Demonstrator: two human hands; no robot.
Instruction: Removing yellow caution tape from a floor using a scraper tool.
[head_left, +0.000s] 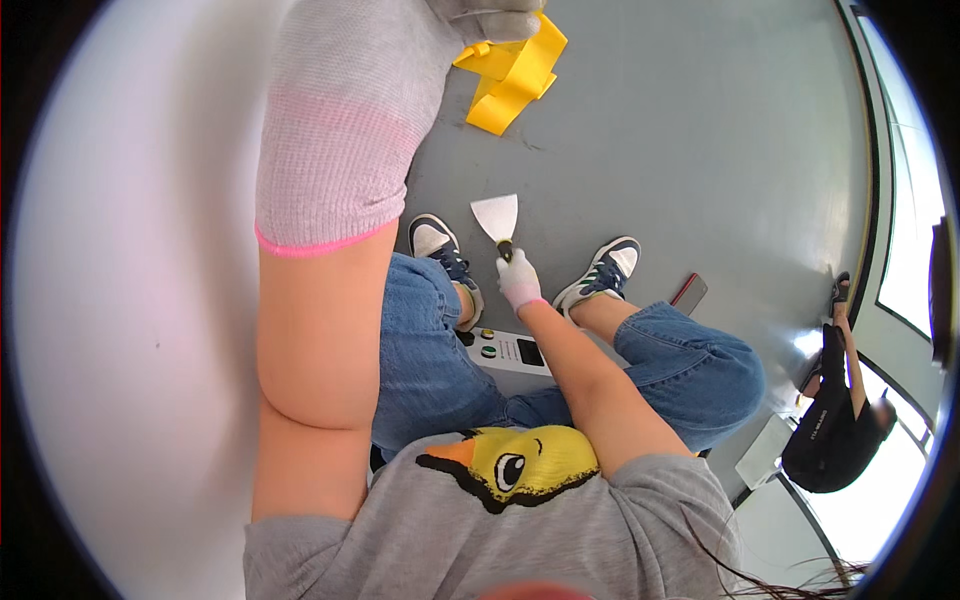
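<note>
My right hand (519, 281), in a white knit glove with a pink cuff, grips the dark handle of a putty knife (497, 216). Its wide metal blade points away from me, above the grey floor between my shoes. My left arm reaches far forward along the white surface at left. The gloved left hand (487, 21) is cut off by the top edge of the view, its visible fingers curled over the upper end of a folded yellow strip (508, 86). That strip looks like tape or webbing and extends below the fingers. Part of the grip is hidden.
Behind my legs sits a white panel (514, 351) with buttons and a dark display. A flat red-and-grey object, perhaps a phone (688, 291), lies by my right shoe. Someone in black (832, 435) is at far right, beside a white box (763, 454). Dark marks streak the floor.
</note>
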